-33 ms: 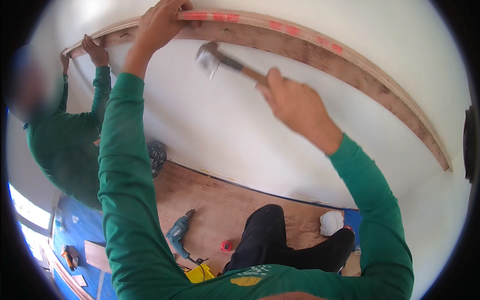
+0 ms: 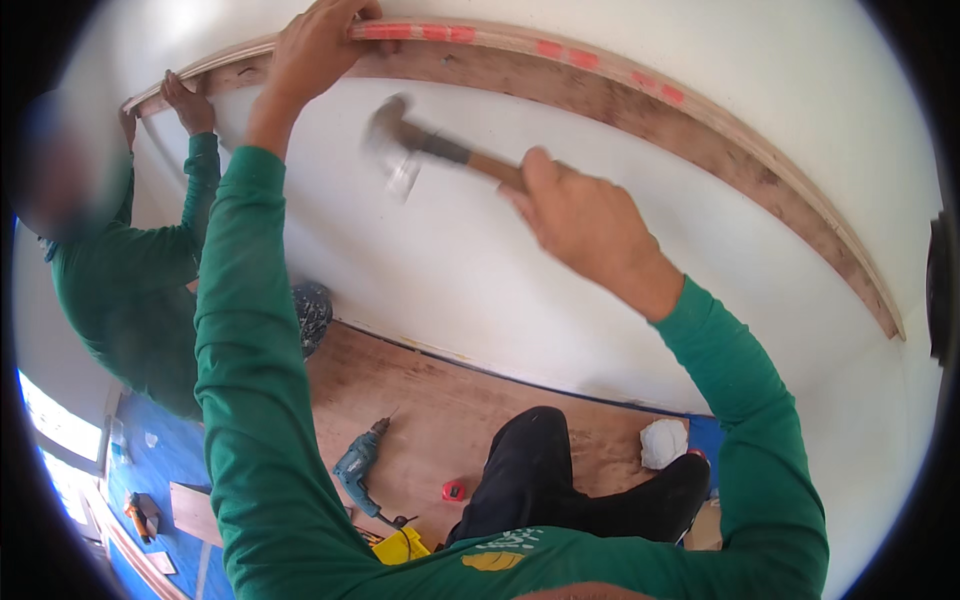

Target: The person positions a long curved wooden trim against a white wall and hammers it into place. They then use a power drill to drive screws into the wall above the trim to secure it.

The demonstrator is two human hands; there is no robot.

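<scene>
A long wooden board, its upper edge marked with pink-red patches, runs along the white wall and looks bowed in this view. My left hand grips it at the upper left, with the thumb and fingers around its edge. Closed around a hammer, my right hand is below the board. The hammer's head is blurred by motion and hangs in front of the wall, apart from the board.
At the left a co-worker in green holds the board's far end with both hands. On the plywood floor lie a teal drill, a red tape measure and a white bundle. Blue sheeting covers the floor at left.
The hammer head has swung slightly left and downward, away from the board. My left hand stays on the board.
</scene>
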